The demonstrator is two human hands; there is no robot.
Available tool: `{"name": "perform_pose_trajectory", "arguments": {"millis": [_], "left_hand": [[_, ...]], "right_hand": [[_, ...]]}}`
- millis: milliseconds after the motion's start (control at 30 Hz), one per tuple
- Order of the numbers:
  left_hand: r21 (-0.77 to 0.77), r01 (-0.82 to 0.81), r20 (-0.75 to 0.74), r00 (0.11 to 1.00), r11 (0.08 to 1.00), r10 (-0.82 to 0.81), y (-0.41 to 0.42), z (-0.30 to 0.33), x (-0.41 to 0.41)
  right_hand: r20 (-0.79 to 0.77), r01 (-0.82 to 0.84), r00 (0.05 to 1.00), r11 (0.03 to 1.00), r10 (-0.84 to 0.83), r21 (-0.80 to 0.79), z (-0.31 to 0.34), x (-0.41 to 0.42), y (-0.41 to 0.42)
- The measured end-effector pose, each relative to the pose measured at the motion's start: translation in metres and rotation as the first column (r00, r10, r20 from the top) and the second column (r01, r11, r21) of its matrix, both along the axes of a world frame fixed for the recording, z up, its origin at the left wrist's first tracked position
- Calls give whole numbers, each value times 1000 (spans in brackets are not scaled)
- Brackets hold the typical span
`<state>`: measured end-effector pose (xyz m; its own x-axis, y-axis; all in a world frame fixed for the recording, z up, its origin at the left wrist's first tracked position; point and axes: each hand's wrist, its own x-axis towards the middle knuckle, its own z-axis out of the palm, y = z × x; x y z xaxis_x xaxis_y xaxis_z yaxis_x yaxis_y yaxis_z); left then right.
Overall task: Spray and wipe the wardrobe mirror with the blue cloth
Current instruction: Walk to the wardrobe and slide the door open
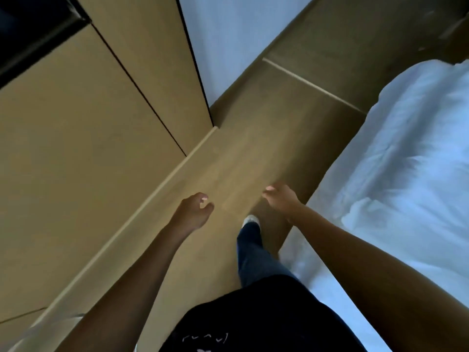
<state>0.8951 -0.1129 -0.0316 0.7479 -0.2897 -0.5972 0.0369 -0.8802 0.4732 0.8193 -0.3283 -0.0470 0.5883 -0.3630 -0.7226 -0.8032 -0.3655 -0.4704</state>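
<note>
Both hands hung empty over the wooden floor (253, 158), fingers loosely curled and holding nothing: the left hand (194, 210) near centre, the right hand (280, 199) just beside it at three o'clock. At about twelve o'clock from them, well apart, stood the pale wardrobe mirror (228, 41) between tan wardrobe doors (76, 123). A white bed (406, 161) lay at three o'clock. The blurred picture showed neither cloth nor spray bottle.

Narrow strip of tan wood-look floor (243, 158) running near to far, pretty open down the middle. Boxed in left by flat tan wardrobe doors (76, 138), right by white rumpled bed (411, 158). Pale panel (228, 39) far ahead.
</note>
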Motion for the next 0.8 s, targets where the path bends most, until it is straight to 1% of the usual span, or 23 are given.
{"name": "perform_pose_trajectory", "arguments": {"millis": [67, 167, 300, 400, 533, 667, 800], "left_hand": [[7, 19, 2, 1000, 1000, -19, -36, 5, 44], [-15, 90, 3, 996, 996, -90, -100, 10, 108], [-53, 198, -15, 980, 979, -199, -184, 15, 175], [-66, 292, -23, 956, 954, -294, -242, 10, 220], [-81, 416, -26, 907, 906, -420, -329, -3, 291], [-109, 491, -5, 869, 864, -495, -418, -7, 379], [-98, 521, -13, 851, 848, -524, -502, 4, 465]], "right_hand": [[26, 93, 995, 994, -95, 58, 8, 33, -34], [68, 179, 980, 980, -185, 86, 14, 76, -91], [86, 317, 943, 946, -322, 74, 14, 117, -153], [99, 416, 900, 905, -424, 87, 12, 142, -198], [104, 564, 815, 821, -570, 87, 0, 191, -272], [122, 624, 771, 779, -625, 52, -6, 268, -350], [96, 664, 734, 740, -672, 105, 9, 353, -416]]}}
